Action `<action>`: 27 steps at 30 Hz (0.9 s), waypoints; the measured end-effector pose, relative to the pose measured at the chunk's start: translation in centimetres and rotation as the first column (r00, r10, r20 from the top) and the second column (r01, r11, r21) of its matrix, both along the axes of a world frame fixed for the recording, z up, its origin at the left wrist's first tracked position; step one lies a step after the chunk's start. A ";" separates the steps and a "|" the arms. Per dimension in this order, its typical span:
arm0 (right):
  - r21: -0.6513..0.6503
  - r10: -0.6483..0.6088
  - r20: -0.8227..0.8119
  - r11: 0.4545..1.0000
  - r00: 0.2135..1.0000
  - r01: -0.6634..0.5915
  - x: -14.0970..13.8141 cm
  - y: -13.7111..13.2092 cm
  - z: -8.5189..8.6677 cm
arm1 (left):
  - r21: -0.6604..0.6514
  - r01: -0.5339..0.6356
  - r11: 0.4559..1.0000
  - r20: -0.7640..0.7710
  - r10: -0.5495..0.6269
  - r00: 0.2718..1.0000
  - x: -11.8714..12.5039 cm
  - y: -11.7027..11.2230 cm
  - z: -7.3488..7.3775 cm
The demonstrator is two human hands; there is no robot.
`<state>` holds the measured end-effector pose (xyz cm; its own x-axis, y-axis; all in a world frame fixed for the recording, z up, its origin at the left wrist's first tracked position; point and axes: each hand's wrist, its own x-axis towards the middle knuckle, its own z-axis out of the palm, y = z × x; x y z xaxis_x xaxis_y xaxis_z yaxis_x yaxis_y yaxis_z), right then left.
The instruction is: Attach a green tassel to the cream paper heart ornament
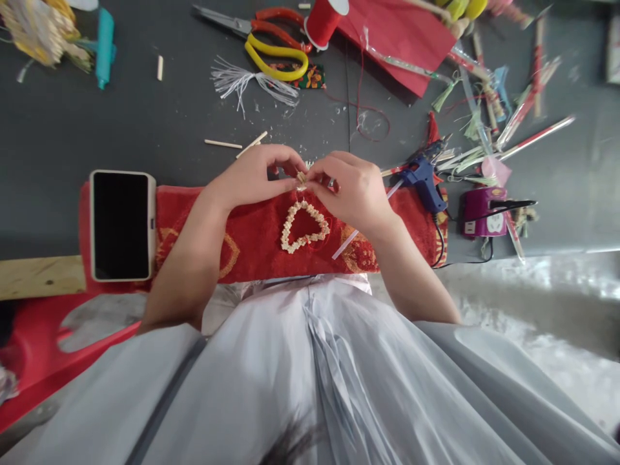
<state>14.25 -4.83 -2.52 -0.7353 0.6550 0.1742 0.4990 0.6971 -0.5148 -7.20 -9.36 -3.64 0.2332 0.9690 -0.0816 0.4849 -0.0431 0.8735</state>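
Note:
A loop of small cream beads (304, 225) strung on red thread hangs in a heart-like shape over a red patterned cloth (252, 239). My left hand (256, 175) and my right hand (346, 187) meet above it, and both pinch the top of the beaded loop between fingertips. The fingers of each hand are closed round the loop's upper end. A white stick (349, 240) lies slantwise under my right wrist.
A phone (121, 224) lies at the cloth's left end. A blue glue gun (426, 181) and a purple device (482, 212) sit to the right. Scissors (271, 45), a red thread spool (323, 20), red paper (402, 32), white fringe (252, 84) and loose sticks litter the grey table.

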 end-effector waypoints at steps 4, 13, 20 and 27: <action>-0.036 -0.011 0.025 0.999 1.000 0.012 -0.1 0.9 1.3 | 0.041 -0.006 0.999 0.269 -0.005 0.963 0.5 0.0 -0.8; 0.001 0.038 -0.009 0.999 0.999 -0.038 -0.2 3.5 3.4 | 0.184 -0.238 0.954 -0.098 0.258 0.961 -0.3 0.7 -0.9; 0.096 0.068 0.053 0.993 0.996 -0.072 -0.5 1.4 0.3 | 0.346 -0.076 0.935 -0.480 0.246 0.842 -1.9 0.7 -0.1; 0.140 0.009 0.041 0.990 0.999 -0.015 0.2 -1.2 -2.5 | 0.270 -0.034 0.962 -0.359 0.133 0.924 -1.2 0.3 -0.3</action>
<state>14.44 -6.05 -4.97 -0.7514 0.6170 0.2340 0.5082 0.7673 -0.3912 -8.37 -9.05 -3.93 0.1510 0.9830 0.1047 0.7826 -0.1836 0.5949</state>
